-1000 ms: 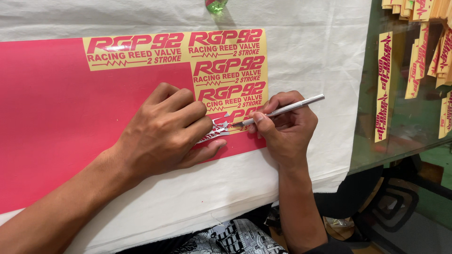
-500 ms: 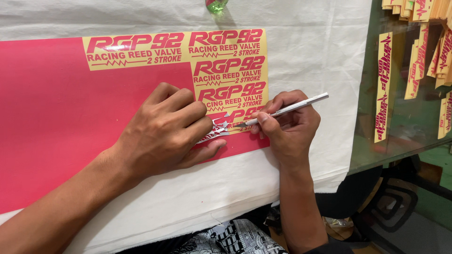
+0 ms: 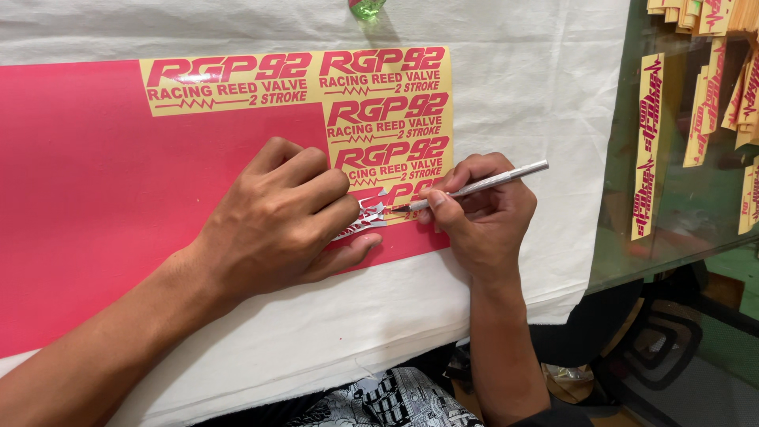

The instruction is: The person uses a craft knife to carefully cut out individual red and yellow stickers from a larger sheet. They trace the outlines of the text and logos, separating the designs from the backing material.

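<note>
While the right hand (image 3: 482, 213) grips a slim silver knife (image 3: 478, 187) pen-fashion, thumb and forefinger clenched low on the shaft, its dark tip points left and meets the sheet (image 3: 118, 198) just ahead of the fingertips. Shaft rises up and to the right from the grip, past the knuckles.

Left hand (image 3: 281, 221) lies knuckles-up on the pink vinyl, just left of the tip. Fingers curled, thumb stretched along the sheet's lower edge. A peeled pink scrap (image 3: 362, 221) shows at its fingertips, between the two hands; whether the fingers pinch it or only press on it, cannot tell.

Above the grip: yellow backing (image 3: 443, 95) laid bare, pink lettering left standing on it in stacked blocks. Left of the grip: unweeded pink. Sheet rests on a white cloth (image 3: 514, 79), which runs under both wrists.

Well right of the grip: glass top (image 3: 672, 261), with yellow strips (image 3: 650, 146) lying on it. Far above: a green glass object (image 3: 365, 8), cut off by the frame edge.
</note>
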